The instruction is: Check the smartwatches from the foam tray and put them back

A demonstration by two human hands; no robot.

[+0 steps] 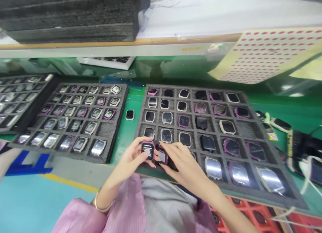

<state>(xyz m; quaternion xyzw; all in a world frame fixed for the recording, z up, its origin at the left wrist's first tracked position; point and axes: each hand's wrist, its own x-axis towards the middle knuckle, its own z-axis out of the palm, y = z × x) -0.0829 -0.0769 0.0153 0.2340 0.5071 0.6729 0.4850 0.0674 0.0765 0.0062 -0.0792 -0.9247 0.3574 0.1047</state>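
My left hand (137, 155) is closed round a purple-framed smartwatch (147, 149), its thumb on the screen, which is lit with lines of text. Close beside it, my right hand (177, 159) has its fingers round a second purple-framed smartwatch (163, 155) with a lit screen. Both hands are over the front edge of a grey foam tray (243, 129), whose compartments hold many watch cases with dark or shiny faces. A single light-framed watch case (130, 115) lies on the green mat, left of this tray.
To the left stand another foam tray (104, 129) of watches and a darker tray (18, 120). Stacked black foam (67, 18) sits on the shelf above. A dotted yellow sheet (271, 55) hangs at right, above loose watches (280, 124) and a white cable (305, 182). Red trays (264, 214) are below.
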